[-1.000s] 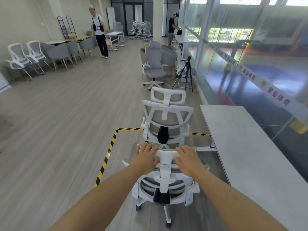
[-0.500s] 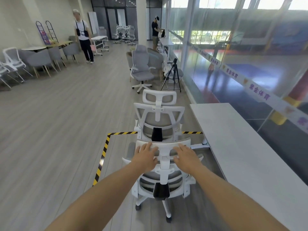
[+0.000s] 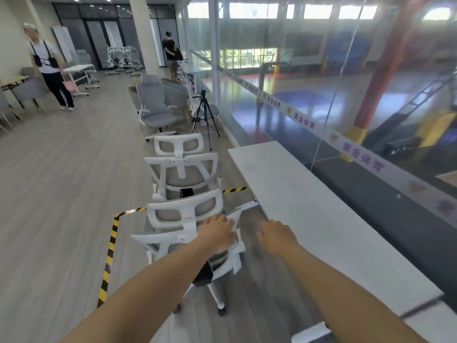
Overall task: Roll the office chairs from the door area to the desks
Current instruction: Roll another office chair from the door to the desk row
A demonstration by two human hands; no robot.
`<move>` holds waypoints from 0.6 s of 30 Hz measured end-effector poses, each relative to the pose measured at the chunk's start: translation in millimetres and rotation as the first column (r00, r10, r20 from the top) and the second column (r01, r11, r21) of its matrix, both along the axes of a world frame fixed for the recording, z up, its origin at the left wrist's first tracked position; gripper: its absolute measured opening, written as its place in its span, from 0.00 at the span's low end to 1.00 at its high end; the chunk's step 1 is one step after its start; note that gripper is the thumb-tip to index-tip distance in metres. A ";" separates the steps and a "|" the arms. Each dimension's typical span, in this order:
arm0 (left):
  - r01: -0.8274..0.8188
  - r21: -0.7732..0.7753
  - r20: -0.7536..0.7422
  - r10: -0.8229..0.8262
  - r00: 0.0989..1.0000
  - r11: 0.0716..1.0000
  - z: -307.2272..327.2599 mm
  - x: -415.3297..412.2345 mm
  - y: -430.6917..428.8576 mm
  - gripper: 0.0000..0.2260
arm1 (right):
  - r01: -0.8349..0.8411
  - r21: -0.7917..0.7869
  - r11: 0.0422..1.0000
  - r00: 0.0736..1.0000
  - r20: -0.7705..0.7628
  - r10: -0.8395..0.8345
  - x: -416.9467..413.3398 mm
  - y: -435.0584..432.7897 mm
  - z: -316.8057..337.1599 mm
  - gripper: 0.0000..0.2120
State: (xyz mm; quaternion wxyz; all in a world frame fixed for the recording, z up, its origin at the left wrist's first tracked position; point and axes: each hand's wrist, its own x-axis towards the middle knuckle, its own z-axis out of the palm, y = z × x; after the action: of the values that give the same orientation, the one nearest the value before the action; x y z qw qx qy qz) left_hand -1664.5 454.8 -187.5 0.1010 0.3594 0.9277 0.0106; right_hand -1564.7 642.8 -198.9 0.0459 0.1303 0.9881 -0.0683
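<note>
A white mesh office chair point(image 3: 184, 222) stands right in front of me, its back turned toward me and swung to the left. My left hand point(image 3: 217, 233) rests on the right end of its backrest top. My right hand point(image 3: 277, 235) hovers off the chair with fingers spread, between the chair and the long white desk point(image 3: 309, 219). A second white chair point(image 3: 183, 169) stands just beyond the first, also beside the desk.
Yellow-black tape point(image 3: 111, 248) marks the floor to the left. A grey chair point(image 3: 155, 107) and a black tripod point(image 3: 204, 115) stand further ahead. A glass wall runs along the right. Two people point(image 3: 49, 68) stand in the distance, with more chairs at the far doors.
The chair has rotated left while my view turned. My right hand has come off the headrest and now hangs free; my left hand slid to the backrest's right end.
</note>
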 end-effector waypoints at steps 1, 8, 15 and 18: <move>0.031 -0.003 0.007 -0.031 0.999 1.000 0.4 13.2 16.5 0.20 | 0.039 0.022 0.999 0.999 0.013 -0.039 18.5 11.8 -1.5 0.18; 0.356 0.031 0.011 -0.356 0.934 0.934 -10.0 104.1 126.3 0.20 | 0.364 0.009 0.931 0.930 0.044 -0.364 169.0 76.1 -1.4 0.23; 0.704 0.023 -0.007 -0.704 0.710 0.709 -16.1 230.3 202.3 0.21 | 0.733 0.005 0.680 0.679 0.062 -0.732 338.9 63.8 6.9 0.22; 0.823 0.018 -0.023 -0.823 0.567 0.567 -16.2 302.1 214.6 0.21 | 0.842 0.018 0.538 0.537 0.063 -0.842 416.0 40.1 10.6 0.23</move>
State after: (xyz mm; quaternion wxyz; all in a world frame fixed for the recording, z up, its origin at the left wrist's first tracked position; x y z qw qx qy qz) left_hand -1362.4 669.4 -203.8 0.0839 0.7509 0.6545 -0.0273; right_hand -1148.7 683.0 -188.3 0.0399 0.5906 0.8015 -0.0849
